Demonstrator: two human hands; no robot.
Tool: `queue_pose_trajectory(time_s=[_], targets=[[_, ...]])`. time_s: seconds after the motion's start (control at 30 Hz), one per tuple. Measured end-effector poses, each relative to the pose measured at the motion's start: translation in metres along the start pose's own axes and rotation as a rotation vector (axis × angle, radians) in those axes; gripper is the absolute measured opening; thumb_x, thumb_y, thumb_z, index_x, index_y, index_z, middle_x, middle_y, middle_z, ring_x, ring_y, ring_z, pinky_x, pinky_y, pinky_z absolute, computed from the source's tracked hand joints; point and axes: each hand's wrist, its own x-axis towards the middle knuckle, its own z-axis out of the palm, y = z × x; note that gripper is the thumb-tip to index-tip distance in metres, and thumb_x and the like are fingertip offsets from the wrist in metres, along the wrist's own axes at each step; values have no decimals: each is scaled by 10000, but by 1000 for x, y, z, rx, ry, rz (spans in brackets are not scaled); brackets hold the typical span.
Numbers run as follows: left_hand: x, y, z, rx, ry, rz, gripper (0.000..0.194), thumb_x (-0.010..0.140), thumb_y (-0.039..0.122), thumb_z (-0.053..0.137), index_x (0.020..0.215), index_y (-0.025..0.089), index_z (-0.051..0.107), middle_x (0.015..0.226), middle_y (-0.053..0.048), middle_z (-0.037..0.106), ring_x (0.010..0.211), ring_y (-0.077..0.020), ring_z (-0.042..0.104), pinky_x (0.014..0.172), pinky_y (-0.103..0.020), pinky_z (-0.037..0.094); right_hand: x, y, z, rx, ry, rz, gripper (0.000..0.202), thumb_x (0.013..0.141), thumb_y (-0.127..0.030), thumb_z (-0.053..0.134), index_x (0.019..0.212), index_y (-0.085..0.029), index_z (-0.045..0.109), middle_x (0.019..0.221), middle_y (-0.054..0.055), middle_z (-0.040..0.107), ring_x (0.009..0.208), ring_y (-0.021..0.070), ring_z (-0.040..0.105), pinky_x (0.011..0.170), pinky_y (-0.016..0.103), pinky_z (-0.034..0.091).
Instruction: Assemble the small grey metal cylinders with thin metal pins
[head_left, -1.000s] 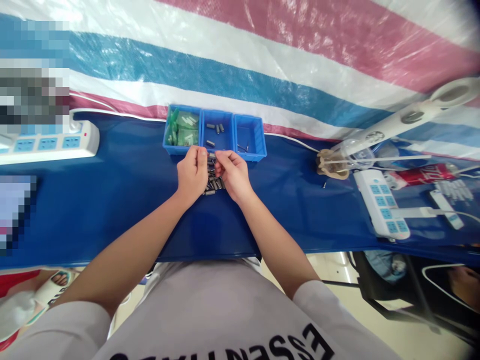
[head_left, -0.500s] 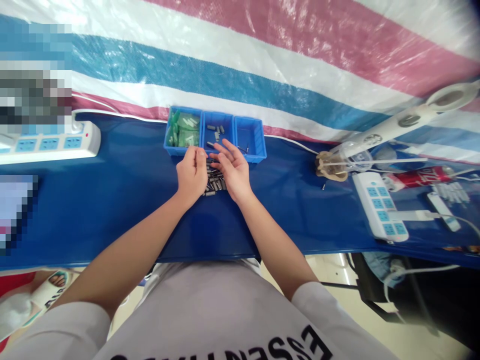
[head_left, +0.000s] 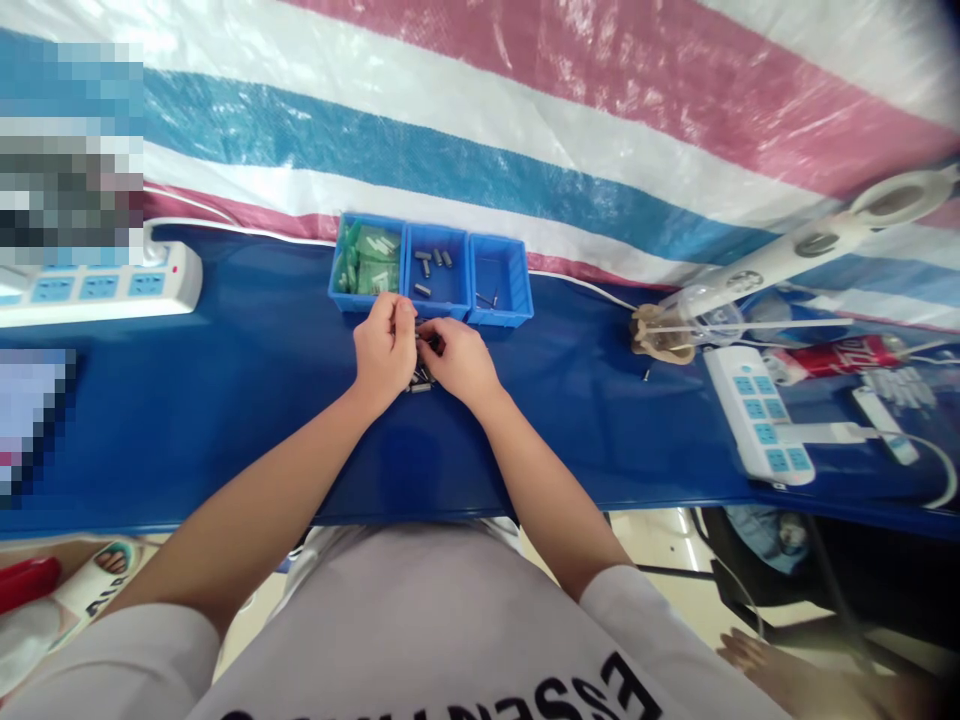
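Observation:
Several small metal parts (head_left: 421,381) lie in a pile on the blue table, partly covered by my hands. My left hand (head_left: 385,345) is closed at the left of the pile; what its fingers hold, if anything, is too small to tell. Over the pile, my right hand (head_left: 459,358) has its fingers curled in a pinch, their contents hidden. Behind the hands stand three joined blue bins: the left bin (head_left: 367,303) has green bags, the middle bin (head_left: 442,238) several grey cylinders, the right bin (head_left: 504,318) a few thin pieces.
White power strips (head_left: 169,285) stand at the left and right (head_left: 757,420). A brown holder (head_left: 664,335), a red can (head_left: 844,357) and a white lamp arm (head_left: 780,250) are on the right. Another person's hand (head_left: 750,650) shows at the lower right.
My right hand has gone from spread fingers to a curled pinch, lower over the pile. The cylinders in the middle bin lie differently. Another person's hand has appeared at the lower right.

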Motion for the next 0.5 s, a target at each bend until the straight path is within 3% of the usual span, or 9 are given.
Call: queue_pose_trajectory(time_s=[0.27, 0.5], targets=[[2, 1, -1, -15, 0, -5, 388, 1041, 486, 385, 903, 201, 609, 701, -4, 615, 723, -127, 637, 672, -234, 468, 1, 3, 2, -61, -36, -25, 194, 880, -153, 558, 1007, -179, 702, 1011, 61, 733, 951, 224, 626, 889, 355, 488], [1, 0, 0, -14, 1, 1, 409, 1041, 503, 379, 898, 194, 605, 718, -7, 626, 724, -125, 634, 684, -234, 466, 1, 3, -5, -89, -40, -24, 360, 805, -39, 475, 1045, -184, 701, 1056, 53, 732, 1000, 224, 624, 944, 354, 493]])
